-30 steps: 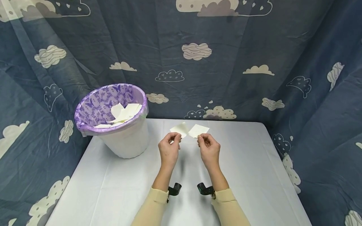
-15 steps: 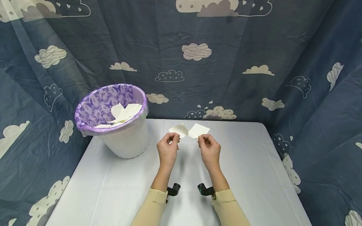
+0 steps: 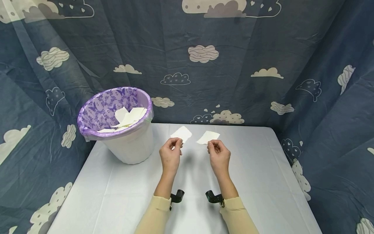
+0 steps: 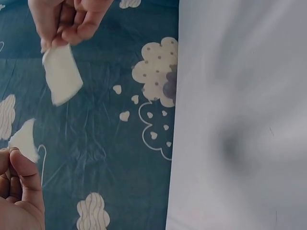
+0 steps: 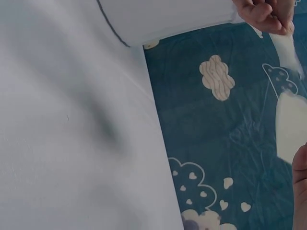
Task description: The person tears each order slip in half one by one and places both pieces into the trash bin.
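Observation:
My left hand (image 3: 170, 155) pinches one off-white piece of paper (image 3: 181, 133) between thumb and fingers. A second paper piece (image 3: 208, 137) is pinched by my right hand (image 3: 219, 157). Both pieces are held up above the table, with a gap between them. In the left wrist view, the left hand's paper (image 4: 25, 140) shows an uneven edge, and the right hand's paper (image 4: 63, 75) hangs further up. The right wrist view shows the right hand's paper (image 5: 291, 127) near the right border, partly cut off.
To the left stands a white bin (image 3: 128, 148) lined with a purple butterfly-patterned bag (image 3: 102, 107). Several off-white paper pieces (image 3: 132, 116) lie inside it. A white-covered table (image 3: 263, 182) carries the bin, and a dark blue cloud-print curtain (image 3: 228, 87) hangs behind and at the sides.
The two paper pieces, nearly touching at their corners before, are now apart. My left hand has moved left and my right hand slightly right. The bin has stayed put.

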A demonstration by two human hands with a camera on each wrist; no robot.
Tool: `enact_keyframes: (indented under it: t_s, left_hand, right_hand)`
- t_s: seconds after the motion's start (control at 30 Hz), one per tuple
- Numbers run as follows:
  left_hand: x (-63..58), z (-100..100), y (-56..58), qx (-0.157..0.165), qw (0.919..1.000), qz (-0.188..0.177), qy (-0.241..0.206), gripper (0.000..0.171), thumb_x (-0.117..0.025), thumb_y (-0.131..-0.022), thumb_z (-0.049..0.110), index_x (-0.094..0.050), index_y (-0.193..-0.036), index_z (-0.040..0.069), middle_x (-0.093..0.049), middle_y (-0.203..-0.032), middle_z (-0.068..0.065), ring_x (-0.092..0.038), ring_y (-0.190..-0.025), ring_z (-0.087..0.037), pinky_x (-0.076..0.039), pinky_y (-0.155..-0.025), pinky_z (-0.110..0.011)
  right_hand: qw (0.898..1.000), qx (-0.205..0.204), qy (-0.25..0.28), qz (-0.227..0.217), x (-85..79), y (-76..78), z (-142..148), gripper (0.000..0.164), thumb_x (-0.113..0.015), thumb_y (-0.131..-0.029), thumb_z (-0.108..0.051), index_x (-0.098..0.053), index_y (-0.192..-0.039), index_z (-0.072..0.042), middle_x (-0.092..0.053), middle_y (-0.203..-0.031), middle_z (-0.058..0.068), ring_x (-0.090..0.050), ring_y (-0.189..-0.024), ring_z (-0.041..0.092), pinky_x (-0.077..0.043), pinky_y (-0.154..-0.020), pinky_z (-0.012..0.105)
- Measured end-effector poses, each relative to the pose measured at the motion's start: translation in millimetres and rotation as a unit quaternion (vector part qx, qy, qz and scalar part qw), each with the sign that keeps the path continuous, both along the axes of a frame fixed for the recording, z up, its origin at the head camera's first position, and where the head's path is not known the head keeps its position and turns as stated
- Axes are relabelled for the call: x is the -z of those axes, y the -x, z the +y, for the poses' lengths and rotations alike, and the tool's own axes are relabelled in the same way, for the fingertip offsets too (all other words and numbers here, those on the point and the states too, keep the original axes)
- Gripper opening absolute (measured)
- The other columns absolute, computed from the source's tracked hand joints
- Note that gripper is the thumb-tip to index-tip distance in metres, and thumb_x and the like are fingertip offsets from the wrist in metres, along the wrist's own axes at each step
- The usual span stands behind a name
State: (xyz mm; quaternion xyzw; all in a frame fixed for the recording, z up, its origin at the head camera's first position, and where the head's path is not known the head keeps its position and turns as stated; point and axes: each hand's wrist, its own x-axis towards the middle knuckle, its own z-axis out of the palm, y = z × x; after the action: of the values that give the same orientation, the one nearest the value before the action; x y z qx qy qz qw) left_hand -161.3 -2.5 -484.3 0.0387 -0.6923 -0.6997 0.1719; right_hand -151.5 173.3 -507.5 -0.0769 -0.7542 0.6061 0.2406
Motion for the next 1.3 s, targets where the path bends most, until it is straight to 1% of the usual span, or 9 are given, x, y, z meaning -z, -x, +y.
enact_keyframes:
  t_s: [0.2, 0.33, 0.53, 0.63, 0.77, 0.9, 1.0, 1.1, 1.3]
  left_hand:
    - [1.9, -13, 0.5, -0.016, 0.9998, 0.005, -0.004, 0.008, -0.076, -0.098, 0.007, -0.076, -0.096, -0.001, -0.074, -0.084, -0.024, -0.055, -0.05, -0.008, -0.045, -0.048, -0.014]
    - [1.6, -18, -1.3, -0.018, 0.9998, 0.007, 0.003, 0.007, -0.076, -0.098, 0.008, -0.076, -0.099, 0.001, -0.074, -0.085, -0.022, -0.056, -0.053, -0.007, -0.047, -0.049, -0.015]
    - [-3.0, -25, -2.4, -0.023, 0.9992, 0.027, 0.016, 0.009, -0.074, -0.098, 0.004, -0.074, -0.107, 0.002, -0.073, -0.089, -0.022, -0.062, -0.064, -0.006, -0.049, -0.052, -0.014]
    - [-7.9, -29, -3.2, -0.03, 0.9985, 0.041, 0.021, 0.008, -0.073, -0.099, 0.004, -0.075, -0.105, -0.001, -0.073, -0.088, -0.023, -0.061, -0.062, -0.008, -0.049, -0.051, -0.014]
    - [-19.0, -36, -5.7, -0.042, 0.9965, 0.065, 0.029, 0.009, -0.073, -0.099, 0.005, -0.076, -0.104, -0.002, -0.072, -0.085, -0.023, -0.058, -0.057, -0.01, -0.048, -0.051, -0.014]
    - [-34.0, -43, -7.8, -0.058, 0.9924, 0.096, 0.052, 0.009, -0.074, -0.099, 0.006, -0.076, -0.103, -0.002, -0.072, -0.085, -0.021, -0.057, -0.057, -0.007, -0.048, -0.052, -0.014]
    - [-47.6, -49, -7.8, -0.075, 0.9864, 0.124, 0.077, 0.009, -0.075, -0.098, 0.005, -0.077, -0.102, -0.003, -0.074, -0.085, -0.019, -0.06, -0.061, -0.005, -0.048, -0.053, -0.012]
    - [-62.6, -56, -6.3, -0.099, 0.9782, 0.154, 0.098, 0.009, -0.076, -0.097, 0.004, -0.077, -0.101, -0.004, -0.076, -0.088, -0.019, -0.065, -0.072, -0.005, -0.05, -0.058, -0.01]
    - [-91.1, -79, -0.6, -0.147, 0.9646, 0.193, 0.102, 0.011, -0.078, -0.096, 0.006, -0.078, -0.101, -0.004, -0.078, -0.096, -0.018, -0.066, -0.084, -0.009, -0.055, -0.069, -0.01]
  right_hand:
    - [1.0, 0.012, 0.02, 0.012, 2.7, 2.6, 2, 0.01, -0.068, -0.101, -0.001, -0.068, -0.105, 0.008, -0.07, -0.095, 0.023, -0.063, -0.074, 0.003, -0.052, -0.066, 0.008]
    - [0.999, 0.015, 0.022, 0.027, 1.7, 4.9, 0, 0.01, -0.065, -0.102, 0.002, -0.068, -0.108, 0.009, -0.068, -0.095, 0.019, -0.061, -0.075, 0.002, -0.051, -0.067, 0.007]
    - [0.998, -0.007, 0.041, 0.045, -3.2, 7.5, -6, 0.01, -0.063, -0.102, 0.002, -0.069, -0.108, 0.008, -0.066, -0.092, 0.009, -0.063, -0.076, 0.004, -0.054, -0.069, 0.01]
    - [0.998, -0.015, 0.043, 0.053, -6.9, 9.6, -11, 0.01, -0.063, -0.102, 0.001, -0.07, -0.108, 0.007, -0.066, -0.093, 0.009, -0.064, -0.077, 0.005, -0.056, -0.07, 0.011]
    - [0.997, -0.027, 0.046, 0.06, -15.7, 14.7, -21, 0.01, -0.064, -0.102, 0.0, -0.07, -0.108, 0.006, -0.067, -0.094, 0.013, -0.063, -0.077, 0.006, -0.055, -0.07, 0.011]
    - [0.995, -0.047, 0.051, 0.077, -29.7, 22.3, -33, 0.01, -0.064, -0.102, 0.0, -0.07, -0.108, 0.006, -0.067, -0.094, 0.013, -0.063, -0.078, 0.008, -0.055, -0.071, 0.011]
    - [0.992, -0.06, 0.057, 0.096, -42.0, 31.0, -45, 0.01, -0.064, -0.102, 0.001, -0.07, -0.108, 0.006, -0.066, -0.093, 0.013, -0.063, -0.078, 0.008, -0.055, -0.071, 0.012]
    - [0.988, -0.077, 0.063, 0.115, -55.1, 41.2, -59, 0.011, -0.065, -0.102, 0.001, -0.071, -0.108, 0.007, -0.066, -0.093, 0.014, -0.063, -0.078, 0.008, -0.054, -0.071, 0.013]
    - [0.979, -0.122, 0.061, 0.152, -81.9, 62.5, -93, 0.01, -0.065, -0.102, 0.0, -0.071, -0.108, 0.006, -0.067, -0.092, 0.014, -0.064, -0.078, 0.01, -0.054, -0.072, 0.014]
